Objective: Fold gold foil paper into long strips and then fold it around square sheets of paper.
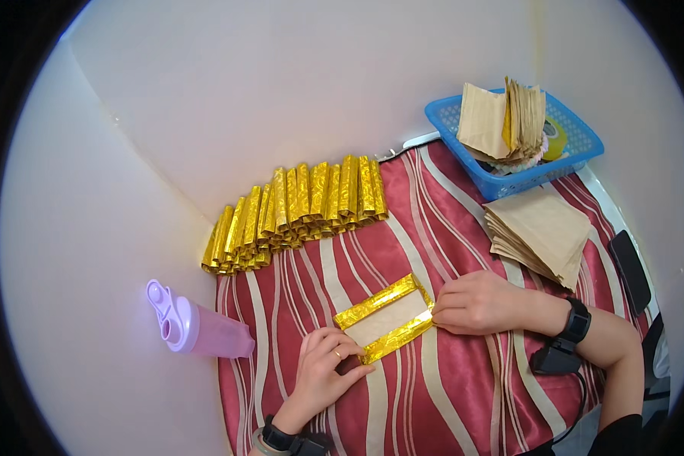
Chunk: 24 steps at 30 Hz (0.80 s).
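Note:
A sheet of gold foil paper (pixel 391 317) lies on the striped cloth in front of me. Its two long edges are folded inward as shiny gold bands, with the plain beige side showing between them. My left hand (pixel 328 369), a ring on one finger, pinches the near left corner between thumb and fingertips. At the right end, the curled fingers of my right hand (pixel 475 302) grip the paper's edge; its thumb is mostly hidden. Farther back on the left, many folded gold paper tubes (pixel 304 201) are stacked in a curved row.
The red and silver striped cloth (pixel 463 380) covers the surface. To the left is a lilac shaker bottle (pixel 205 327), beside the wall. A blue basket (pixel 509 182) holds paper packets at the far right, with a beige paper stack (pixel 543 232) before it and a black phone (pixel 629 272) nearby.

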Tool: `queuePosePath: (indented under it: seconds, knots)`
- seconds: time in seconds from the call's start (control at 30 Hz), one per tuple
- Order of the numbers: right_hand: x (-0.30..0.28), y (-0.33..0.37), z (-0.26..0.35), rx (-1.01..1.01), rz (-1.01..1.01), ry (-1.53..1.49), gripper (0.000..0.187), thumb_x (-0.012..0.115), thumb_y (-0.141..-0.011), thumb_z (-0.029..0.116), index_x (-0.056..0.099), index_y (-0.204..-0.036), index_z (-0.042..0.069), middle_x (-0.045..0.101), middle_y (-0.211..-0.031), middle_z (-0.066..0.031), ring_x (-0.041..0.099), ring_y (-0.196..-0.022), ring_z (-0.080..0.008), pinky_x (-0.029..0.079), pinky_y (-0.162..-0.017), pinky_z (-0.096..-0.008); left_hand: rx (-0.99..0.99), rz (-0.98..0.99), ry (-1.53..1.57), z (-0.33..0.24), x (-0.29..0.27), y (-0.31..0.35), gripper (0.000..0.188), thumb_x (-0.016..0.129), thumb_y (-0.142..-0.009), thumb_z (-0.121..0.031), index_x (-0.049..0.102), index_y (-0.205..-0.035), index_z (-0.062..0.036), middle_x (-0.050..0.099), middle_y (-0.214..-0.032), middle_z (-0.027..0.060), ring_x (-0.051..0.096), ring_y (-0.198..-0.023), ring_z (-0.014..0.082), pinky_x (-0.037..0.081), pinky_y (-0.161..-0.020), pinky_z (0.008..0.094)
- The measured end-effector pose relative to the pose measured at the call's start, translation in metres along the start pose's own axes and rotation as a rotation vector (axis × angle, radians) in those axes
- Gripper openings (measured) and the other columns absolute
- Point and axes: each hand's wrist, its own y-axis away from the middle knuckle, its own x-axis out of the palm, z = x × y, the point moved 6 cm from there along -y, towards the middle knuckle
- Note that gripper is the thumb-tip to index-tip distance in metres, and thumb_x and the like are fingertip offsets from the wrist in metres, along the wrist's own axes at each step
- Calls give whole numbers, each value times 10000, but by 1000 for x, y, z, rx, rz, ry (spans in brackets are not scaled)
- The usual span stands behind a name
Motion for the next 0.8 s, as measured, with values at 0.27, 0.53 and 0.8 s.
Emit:
queuePosePath:
  seconds: [0.27,0.53,0.8]
  knots:
    - [2,-3,-2,135,-14,-96,131,669,-750,122,560,-788,60,547,-768,-58,577,-746,-227,500,-628,-339,-52,-37,-53,-4,-3,-2,248,830,-652,-175,663,-827,-122,622,-886,-10,560,-968,209,358,-873,380]
    - [6,-1,-6,195,2,-176,103,646,-756,99,586,-823,50,565,-793,-78,587,-773,-246,507,-665,-359,-3,-29,-66,-2,-2,1,174,816,-675,-163,662,-745,-122,634,-864,-38,561,-974,188,344,-886,386]
    - [9,0,-10,263,36,-331,105,607,-738,60,584,-836,30,574,-803,-104,580,-782,-274,500,-693,-380,-34,27,-53,-2,-4,0,146,800,-699,-153,664,-739,-116,636,-854,-44,556,-967,189,340,-887,378]
